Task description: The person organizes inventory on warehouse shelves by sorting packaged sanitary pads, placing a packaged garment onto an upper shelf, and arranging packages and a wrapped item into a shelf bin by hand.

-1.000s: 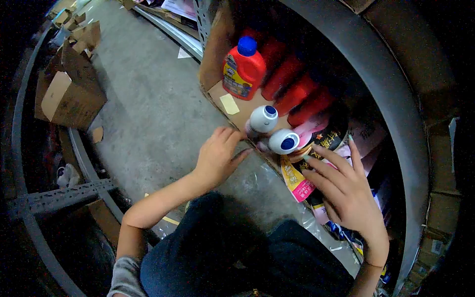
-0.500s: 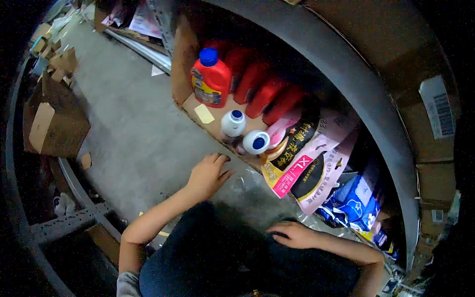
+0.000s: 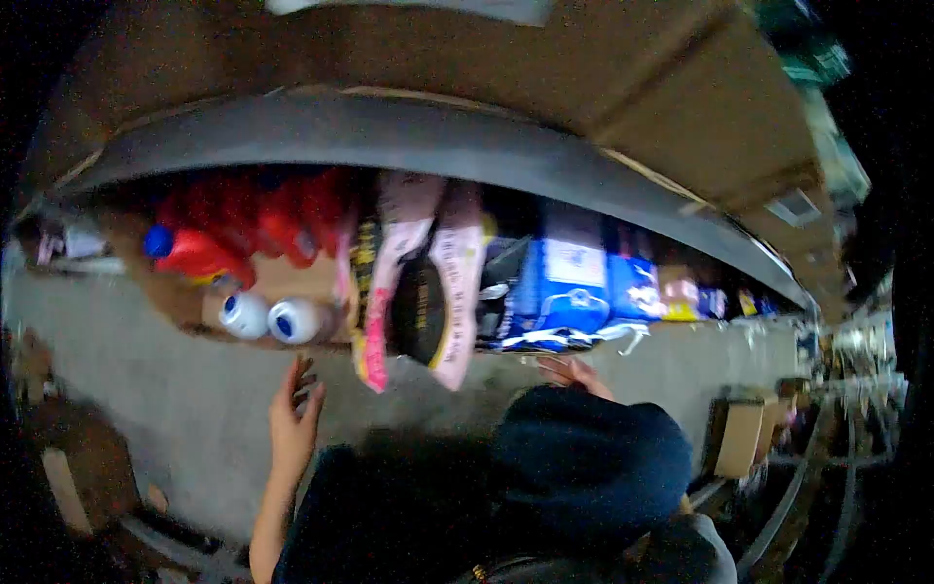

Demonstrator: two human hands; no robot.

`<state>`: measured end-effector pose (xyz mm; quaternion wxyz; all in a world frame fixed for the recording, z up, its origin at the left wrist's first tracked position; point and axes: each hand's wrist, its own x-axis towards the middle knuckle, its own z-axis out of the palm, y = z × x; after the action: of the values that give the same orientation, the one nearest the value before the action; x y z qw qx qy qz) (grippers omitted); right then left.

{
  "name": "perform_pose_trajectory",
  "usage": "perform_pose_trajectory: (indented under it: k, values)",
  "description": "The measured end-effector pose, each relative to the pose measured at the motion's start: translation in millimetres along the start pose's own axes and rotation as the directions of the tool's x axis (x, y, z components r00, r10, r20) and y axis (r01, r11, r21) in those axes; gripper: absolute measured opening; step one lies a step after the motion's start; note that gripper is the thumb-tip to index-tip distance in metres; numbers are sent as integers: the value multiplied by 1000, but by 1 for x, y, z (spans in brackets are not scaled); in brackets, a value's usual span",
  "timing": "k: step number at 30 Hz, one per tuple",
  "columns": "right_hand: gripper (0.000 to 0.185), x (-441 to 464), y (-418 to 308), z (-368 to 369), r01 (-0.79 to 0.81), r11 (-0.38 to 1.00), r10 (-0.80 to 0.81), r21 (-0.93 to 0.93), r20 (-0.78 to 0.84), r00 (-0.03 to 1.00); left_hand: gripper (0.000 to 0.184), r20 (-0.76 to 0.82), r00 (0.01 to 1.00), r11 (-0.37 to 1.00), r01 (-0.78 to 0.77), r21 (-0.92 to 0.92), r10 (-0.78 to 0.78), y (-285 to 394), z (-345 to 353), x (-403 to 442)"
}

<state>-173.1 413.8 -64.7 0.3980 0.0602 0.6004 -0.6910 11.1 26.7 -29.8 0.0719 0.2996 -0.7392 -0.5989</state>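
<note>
My left hand point(image 3: 294, 401) hangs over the floor just below two white bottles with blue caps, its fingers slightly apart and holding nothing. The bottles point(image 3: 245, 315) stand side by side at the shelf's front edge. Beyond my right knee, my right hand point(image 3: 576, 374) shows only in part, with fingers apart and nothing seen in them, near the blue packages point(image 3: 574, 282). Between the hands, pink and black bags point(image 3: 423, 292) hang over the shelf edge. Red bottles point(image 3: 199, 255) fill the shelf's left part, the front one with a blue cap.
Above the lower shelf runs a grey metal beam point(image 3: 389, 136) with large cardboard boxes point(image 3: 467, 58) over it. Smaller colourful packs point(image 3: 691, 297) continue to the right. An open cardboard box point(image 3: 744, 438) sits on the right, and another carton point(image 3: 88, 467) at the lower left.
The view has swung right along the shelf, showing more packages. My right hand left the bags, passed by my knee and is now near the shelf edge. My left hand stays near the white bottles.
</note>
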Motion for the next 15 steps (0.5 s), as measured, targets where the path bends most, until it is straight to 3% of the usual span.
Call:
perform_pose_trajectory:
  k: [1,3,7,11,15]
  values:
    - [39,-3,-2,9,32,999,-31,12,-40,999,55,22,1000,1000,-19,8,19,-5,0,0]
    - [42,-9,-6,28,53,976,-30,212,-109,994,59,84,995,998,-58,13,57,-2,8,-2]
    - [44,9,20,11,167,960,-142,225,-125,982,67,161,985,984,-34,-173,62,2,18,-8]
    - [44,16,20,12,161,939,-143,302,-81,986,72,209,977,945,34,-326,37,1,22,2]
    - [44,16,11,16,138,947,-120,291,-79,990,75,223,971,950,-10,-313,84,0,27,12]
